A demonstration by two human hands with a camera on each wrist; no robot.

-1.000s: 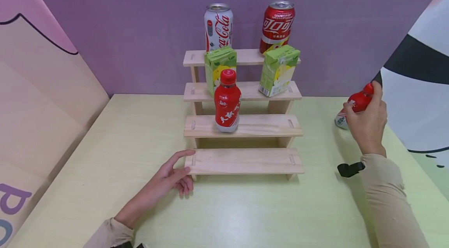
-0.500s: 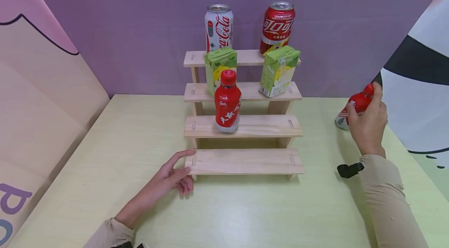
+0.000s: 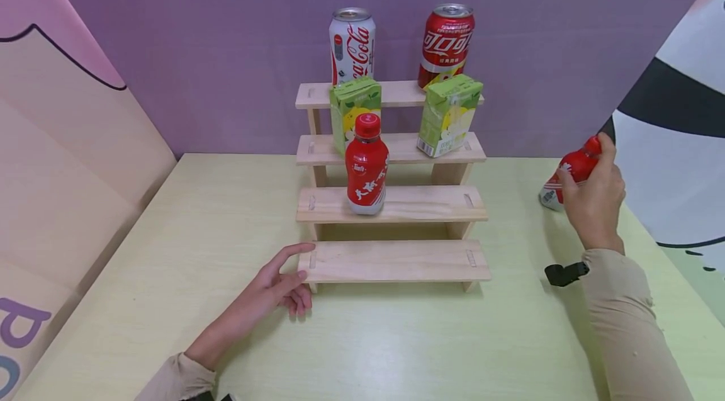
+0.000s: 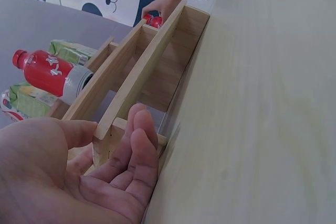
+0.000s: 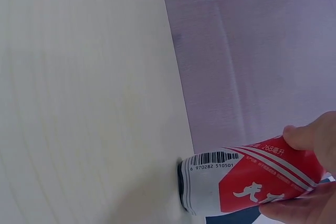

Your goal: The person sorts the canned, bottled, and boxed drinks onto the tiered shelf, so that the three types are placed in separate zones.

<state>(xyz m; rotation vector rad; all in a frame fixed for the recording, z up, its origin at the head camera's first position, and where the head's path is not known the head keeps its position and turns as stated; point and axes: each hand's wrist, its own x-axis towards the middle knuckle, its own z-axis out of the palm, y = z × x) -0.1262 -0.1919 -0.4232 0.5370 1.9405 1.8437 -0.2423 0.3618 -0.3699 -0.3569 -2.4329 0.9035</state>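
A four-tier wooden display stand stands mid-table. At the left end of its lowest step is my left hand, thumb and index finger gripping the board's end; the left wrist view shows the other fingers curved beside it. Off to the right, my right hand holds a red plastic drink bottle round its upper part. In the right wrist view the bottle's white base meets the tabletop. A matching red bottle stands on the stand's second step from the bottom, left of centre.
Two green juice cartons, a left one and a right one, stand on the third step. A white cola can and a red cola can occupy the top. Behind the pale table rises a purple backdrop.
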